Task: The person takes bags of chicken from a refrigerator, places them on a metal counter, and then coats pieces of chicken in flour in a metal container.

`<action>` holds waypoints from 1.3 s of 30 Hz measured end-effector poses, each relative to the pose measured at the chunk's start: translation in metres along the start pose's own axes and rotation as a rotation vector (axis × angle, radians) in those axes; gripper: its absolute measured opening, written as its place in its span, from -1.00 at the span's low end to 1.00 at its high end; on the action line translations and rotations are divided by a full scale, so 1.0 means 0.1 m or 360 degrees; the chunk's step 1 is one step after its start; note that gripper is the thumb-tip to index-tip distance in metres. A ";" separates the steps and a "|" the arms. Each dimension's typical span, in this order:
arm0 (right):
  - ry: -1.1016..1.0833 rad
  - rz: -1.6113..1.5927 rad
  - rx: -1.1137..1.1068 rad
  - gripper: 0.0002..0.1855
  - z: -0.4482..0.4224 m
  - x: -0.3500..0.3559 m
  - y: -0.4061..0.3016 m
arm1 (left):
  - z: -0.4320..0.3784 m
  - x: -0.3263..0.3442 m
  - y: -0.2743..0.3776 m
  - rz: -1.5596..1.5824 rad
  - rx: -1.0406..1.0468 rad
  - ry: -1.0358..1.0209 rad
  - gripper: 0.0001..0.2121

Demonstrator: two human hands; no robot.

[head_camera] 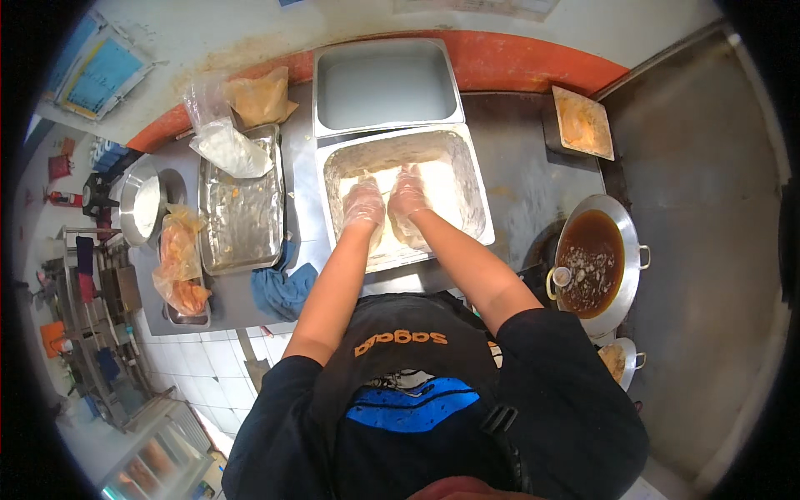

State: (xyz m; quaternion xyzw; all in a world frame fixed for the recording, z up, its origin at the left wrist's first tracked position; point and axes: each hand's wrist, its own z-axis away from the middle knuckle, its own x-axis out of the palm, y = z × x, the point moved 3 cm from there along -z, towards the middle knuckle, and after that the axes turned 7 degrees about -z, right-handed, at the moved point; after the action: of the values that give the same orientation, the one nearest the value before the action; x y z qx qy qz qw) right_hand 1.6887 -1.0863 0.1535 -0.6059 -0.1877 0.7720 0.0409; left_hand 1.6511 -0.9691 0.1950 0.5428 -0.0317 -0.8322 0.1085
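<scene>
Both my hands are inside a deep rectangular metal pan (480,195) holding white flour-like powder (447,203). My left hand (364,203), in a clear plastic glove, is lowered into the powder on the left side. Close beside it, my right hand (409,192) wears the same kind of glove and reaches slightly farther back. Glare and powder obscure the fingertips, so whether either hand grips anything cannot be seen. Powder crusts the pan's inner walls. Directly behind stands a second metal pan (384,87), with no powder visible inside.
Left are a metal tray (240,215), a plastic bag of white powder (234,150), a metal bowl (128,206), a bag of what looks like raw meat (181,262) and a blue cloth (284,290). A wok of brown oil (597,250) stands right, near a metal container (584,124).
</scene>
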 end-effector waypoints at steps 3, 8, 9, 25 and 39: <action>-0.0396 -0.0586 -0.0327 -0.70 0.09 -0.24 -0.30 | 0.21 -0.13 -0.17 0.0264 0.0062 0.0377 -0.65; 0.0407 -0.0064 -0.0203 -0.80 -0.27 0.10 0.44 | 0.75 -0.73 -0.21 0.0318 0.0436 0.0998 -0.56; 0.0578 0.0301 -0.0390 -0.83 -0.25 0.26 0.48 | 0.74 -0.74 -0.31 0.0349 0.0583 0.1204 -0.53; 0.0128 0.0331 -0.0479 -0.69 0.29 -0.25 0.10 | 0.62 -0.43 -0.52 0.0421 0.0340 0.1313 -0.50; -0.0230 0.0388 -0.0473 -0.82 0.08 0.07 0.68 | 0.64 -0.48 -0.52 0.0626 0.0310 0.1321 -0.47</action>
State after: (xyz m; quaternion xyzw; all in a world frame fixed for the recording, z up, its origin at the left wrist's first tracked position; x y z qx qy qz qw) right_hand 1.6908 -1.1491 0.1249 -0.5665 -0.2272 0.7765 -0.1562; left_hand 1.6037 -0.9127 0.2555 0.8211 -0.1660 -0.5015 0.2162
